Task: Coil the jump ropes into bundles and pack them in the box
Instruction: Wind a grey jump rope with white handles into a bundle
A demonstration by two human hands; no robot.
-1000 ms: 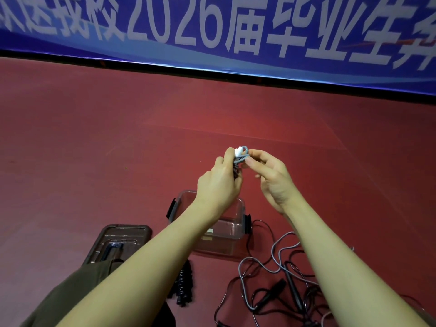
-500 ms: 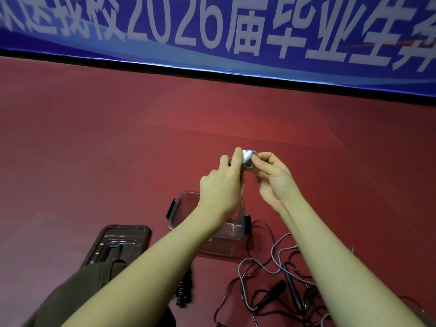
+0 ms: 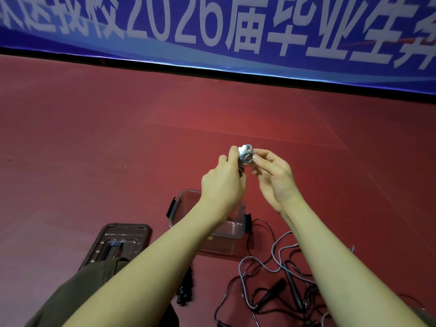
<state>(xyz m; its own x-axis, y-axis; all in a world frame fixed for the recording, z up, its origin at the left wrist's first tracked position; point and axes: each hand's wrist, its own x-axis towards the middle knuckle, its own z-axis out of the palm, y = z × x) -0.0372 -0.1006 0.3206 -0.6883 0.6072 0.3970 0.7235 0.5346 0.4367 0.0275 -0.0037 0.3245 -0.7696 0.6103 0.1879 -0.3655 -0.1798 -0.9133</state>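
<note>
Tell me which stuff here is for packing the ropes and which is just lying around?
For the job: grey bundle in both hands, loose ropes, box, lid, black bundle.
Just there: banner, red floor.

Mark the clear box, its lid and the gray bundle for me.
clear box [image 3: 181,199]: head view, far left rim.
lid [image 3: 127,232]: head view, flat top panel.
gray bundle [image 3: 246,156]: head view, cord loops between both hands.
</note>
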